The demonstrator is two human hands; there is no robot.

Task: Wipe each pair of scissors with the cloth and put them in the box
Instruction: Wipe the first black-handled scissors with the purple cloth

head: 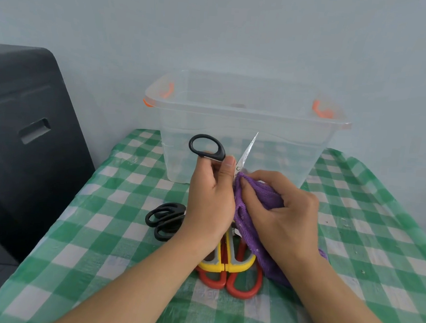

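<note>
**Now wiping: black scissors held open before the box**

Right hand [279, 211] pinches the purple cloth [260, 197] against the lower part of the black scissors [208, 147], just below the pivot. Left hand [210, 201] grips those scissors by the handle end, thumb up by the loop. One bare blade runs from the pivot toward 1 o'clock, its tip in front of the clear box [244, 128], which stands at 12 o'clock from both hands. I judge the wipe should travel along that axis, pivot to tip. Another black pair [163, 221] lies at 9 o'clock of the left wrist; the yellow pair [227, 263] and the red pair [236, 284] lie stacked at 6 o'clock, under the wrists.
</note>
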